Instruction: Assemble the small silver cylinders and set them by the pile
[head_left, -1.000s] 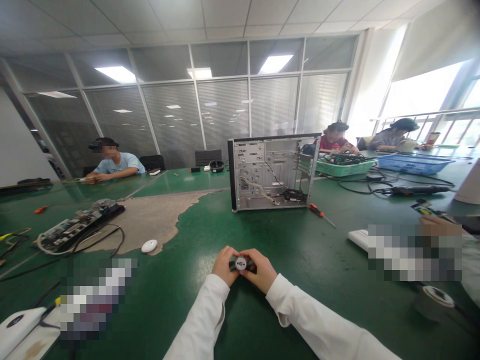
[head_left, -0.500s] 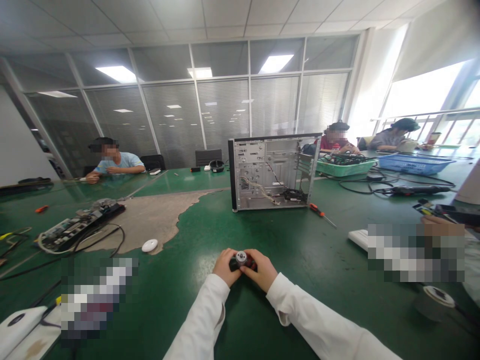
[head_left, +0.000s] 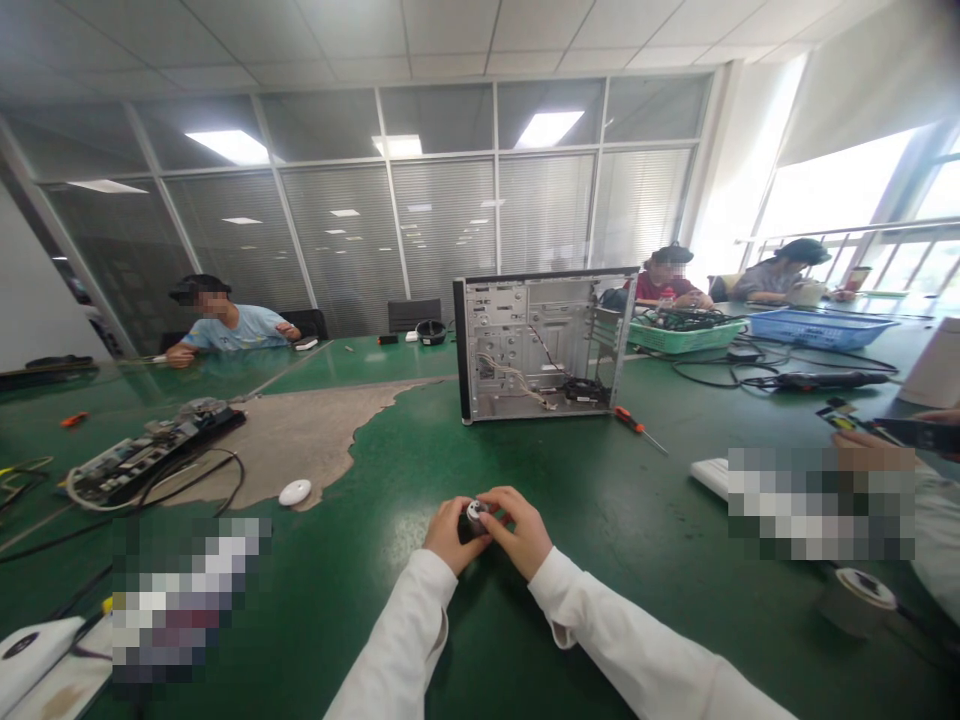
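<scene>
Much of the small round metal part (head_left: 475,514) was hidden: the left hand (head_left: 448,540) wrapped it from one side and the right hand (head_left: 525,537) closed on it from the other, leaving mainly a pale end with dark spots, too small to read in detail. Both hands were clamped on it, their fingertips almost meeting, over the near middle of the green surface (head_left: 375,590); whether the part touched the surface could not be told. Pixelation blotted out what lay at the near left and on the right, where just one end of a white slab (head_left: 709,475) came out clearly. At the right edge, a co-worker's hand (head_left: 862,455) was partly blurred out, and the dark device (head_left: 922,434) beside it was hard to identify. Beyond the person's hands stood an open computer case (head_left: 555,340), its loose cables (head_left: 517,375) difficult to trace, with an orange-handled screwdriver (head_left: 628,419) lying just beside its lower right corner.

Half a second earlier the round end had pointed up towards the camera; now it leaned left, and the right hand had come higher around it. The person in light blue (head_left: 240,328) had lifted one hand away from the other. The case and screwdriver had stayed where they were.
</scene>
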